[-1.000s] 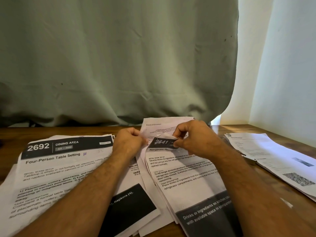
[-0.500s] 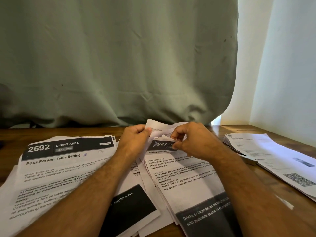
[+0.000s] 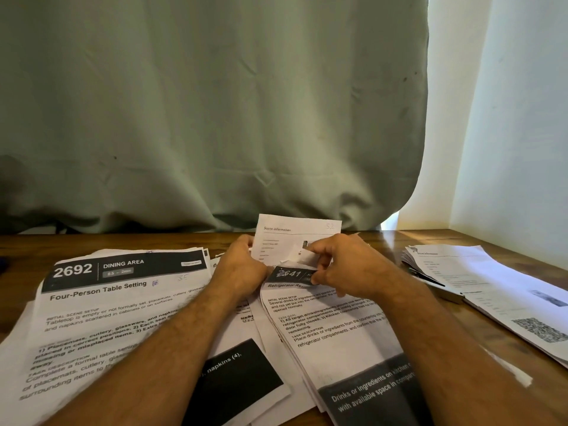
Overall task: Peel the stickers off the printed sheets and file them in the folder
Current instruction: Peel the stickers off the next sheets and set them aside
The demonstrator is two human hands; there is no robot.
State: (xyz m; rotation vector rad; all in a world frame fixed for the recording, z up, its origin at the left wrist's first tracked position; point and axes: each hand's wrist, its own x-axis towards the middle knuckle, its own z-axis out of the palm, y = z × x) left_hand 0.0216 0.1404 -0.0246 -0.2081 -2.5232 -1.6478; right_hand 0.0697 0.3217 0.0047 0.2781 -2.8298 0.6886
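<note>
Wooden table (image 3: 92, 241): both hands (image 3: 242, 265) (image 3: 344, 265) pinch "Scene information" sheet (image 3: 292, 232) beside "2692 DINING AREA" sheet (image 3: 123, 290).

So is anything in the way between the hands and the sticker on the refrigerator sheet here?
Nothing visible. The right hand already pinches a small white strip, apparently the sticker, at the top of the refrigerator sheet; the left hand grips the Scene information sheet beside it. No folder is in view.
</note>
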